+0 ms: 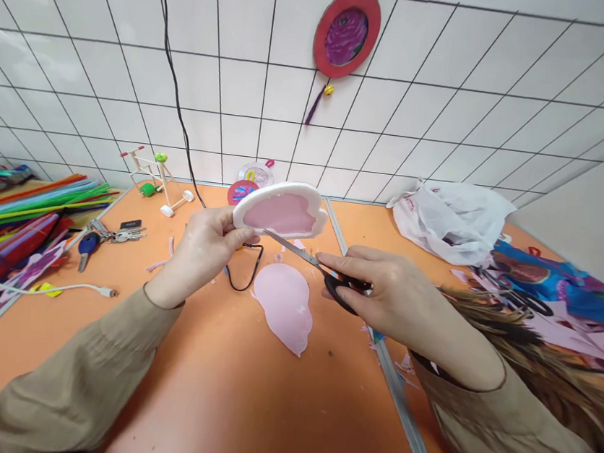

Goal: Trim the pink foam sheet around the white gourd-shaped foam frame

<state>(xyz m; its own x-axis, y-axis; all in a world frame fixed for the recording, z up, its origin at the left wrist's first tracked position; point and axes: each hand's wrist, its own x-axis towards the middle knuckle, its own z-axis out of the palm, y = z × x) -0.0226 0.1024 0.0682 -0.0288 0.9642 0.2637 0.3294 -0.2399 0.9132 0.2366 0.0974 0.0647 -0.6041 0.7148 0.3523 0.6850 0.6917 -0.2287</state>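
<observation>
My left hand (206, 248) pinches the left end of a white foam frame (318, 204) and holds it tilted above the table. A pink sheet (281, 215) fills the middle of this rounded, wavy-edged piece. With my right hand (383, 283) I grip a pair of black-handled scissors (304, 254), fingers in the loops. Their blades point left, and the tips lie at the lower edge of the foam piece. Whether the blades are parted is hard to see. Below, a pink rounded cut-out (283, 301) lies flat on the orange table (239, 394).
Pipe cleaners (14, 208), keys (121, 233) and a white cable (55, 291) are at left. A small stick cart (158, 177) stands at the back. At right lie a white plastic bag (450, 218), brown feathers (512, 338) and pink scraps (568, 329). A red round ornament (322, 47) hangs on the grid wall.
</observation>
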